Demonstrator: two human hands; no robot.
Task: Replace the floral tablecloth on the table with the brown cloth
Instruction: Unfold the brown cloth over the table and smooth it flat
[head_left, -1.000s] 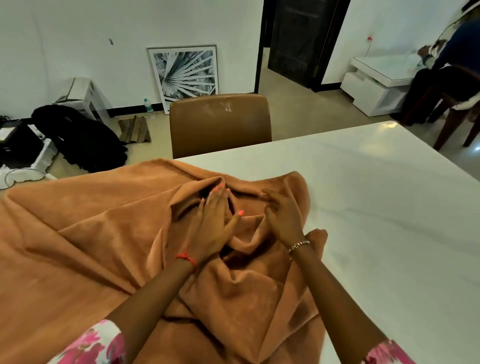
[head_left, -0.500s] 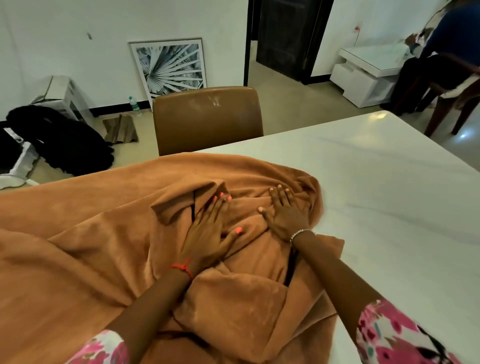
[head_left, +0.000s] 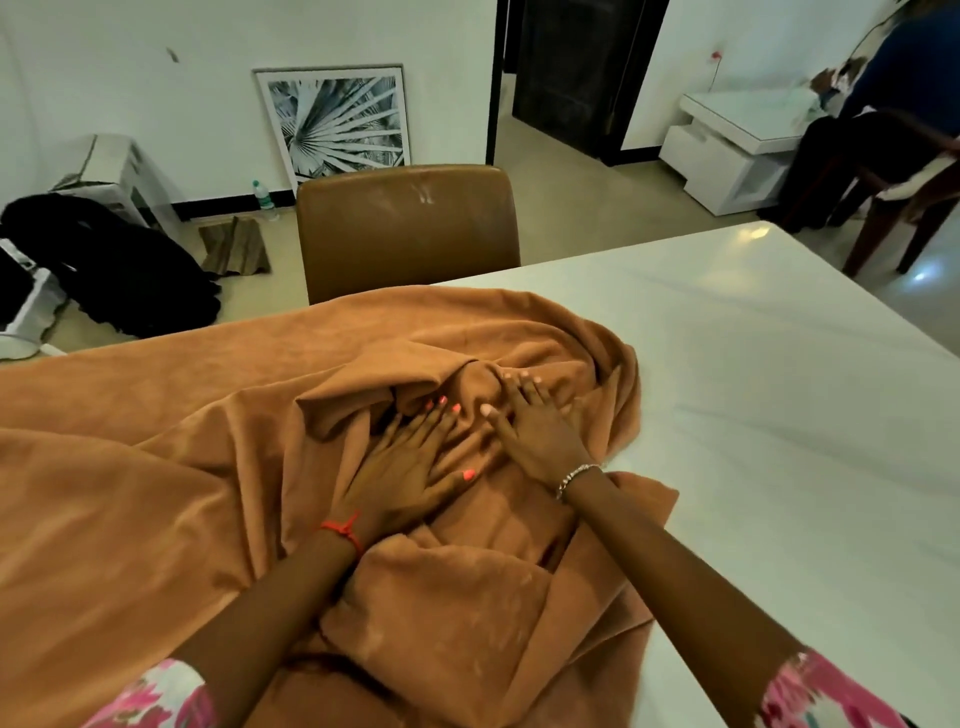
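Two pink floral sleeves (head_left: 156, 696) sit at the bottom edge, approx. 7 and 5 o'clock, w/ bare forearms reaching in toward centre. L wrist carries a red thread (head_left: 343, 530), R wrist a metal bracelet (head_left: 576, 475). Both hands lie flat on the brown cloth (head_left: 156, 467), palms down, fingers straight, gripping nothing. The left hand (head_left: 410, 467) sits at 8 o'clock of the right hand (head_left: 537, 434), just beside it, L fingertips near the R thumb; whether they touch, can't tell. Cloth is bunched in thick folds under and around the hands, w/ a raised fold at 12 o'clock of the L fingertips. It covers the L half of the table (head_left: 779, 415) and runs off frame at 9 and 6 o'clock. From the cloth's edge out to 3 o'clock the top is glossy white, its far corner at approx. 1 o'clock. Past the far edge, at 12 o'clock, a tan chair (head_left: 408, 228) shows its upright backrest, near the table. Further back at 11 o'clock a framed leaf print (head_left: 337, 124) leans on the wall, w/ a small bottle (head_left: 262, 192) on the floor beside it. A black heap (head_left: 114, 265) lies at 10 o'clock. Dark doorway (head_left: 576, 67) at 12–1 o'clock; low white cabinet (head_left: 727, 150) and a seated person (head_left: 893, 93) at 2 o'clock.
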